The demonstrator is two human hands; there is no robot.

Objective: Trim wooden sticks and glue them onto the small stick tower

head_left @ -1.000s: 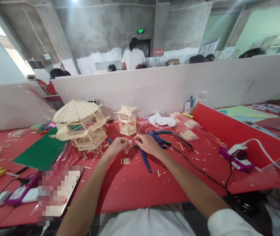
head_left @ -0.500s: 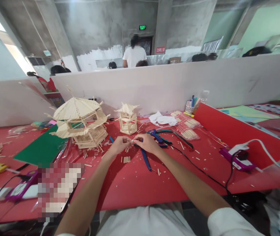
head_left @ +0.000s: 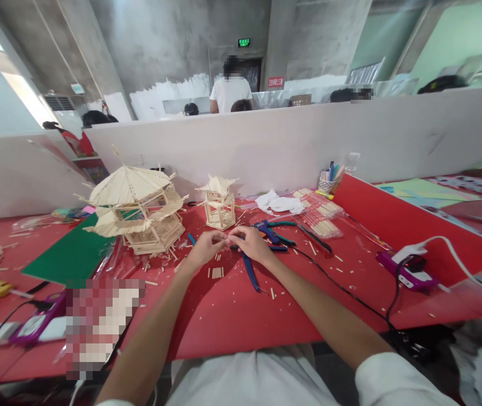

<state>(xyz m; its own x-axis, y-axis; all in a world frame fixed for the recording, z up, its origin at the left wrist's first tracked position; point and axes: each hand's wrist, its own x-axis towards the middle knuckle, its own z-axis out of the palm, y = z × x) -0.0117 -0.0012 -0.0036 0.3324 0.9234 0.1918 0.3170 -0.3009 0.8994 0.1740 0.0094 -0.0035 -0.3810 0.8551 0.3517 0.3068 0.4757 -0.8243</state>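
Observation:
My left hand (head_left: 207,247) and my right hand (head_left: 250,243) meet fingertip to fingertip over the middle of the red table. Both are closed in a pinch; whatever is between the fingertips is too small and covered to name. Short cut wooden sticks (head_left: 216,273) lie in a small row just below my hands. Pliers with blue handles (head_left: 250,273) rest partly under my right hand. Behind my hands stands a small pavilion model (head_left: 219,204) made of sticks. A larger stick pavilion (head_left: 137,211) with a tiered roof stands to the left.
A blue glue gun (head_left: 269,232) with a black cord lies right of my hands. Farther right are bagged sticks (head_left: 323,214), a white cloth (head_left: 278,203), a pen cup (head_left: 327,181) and a purple power strip (head_left: 407,273). A green board (head_left: 69,248) lies left. A white partition (head_left: 266,146) closes the back.
My hands stay together at the same spot, with only slight finger movement. The view has shifted very slightly; nothing on the table has visibly moved.

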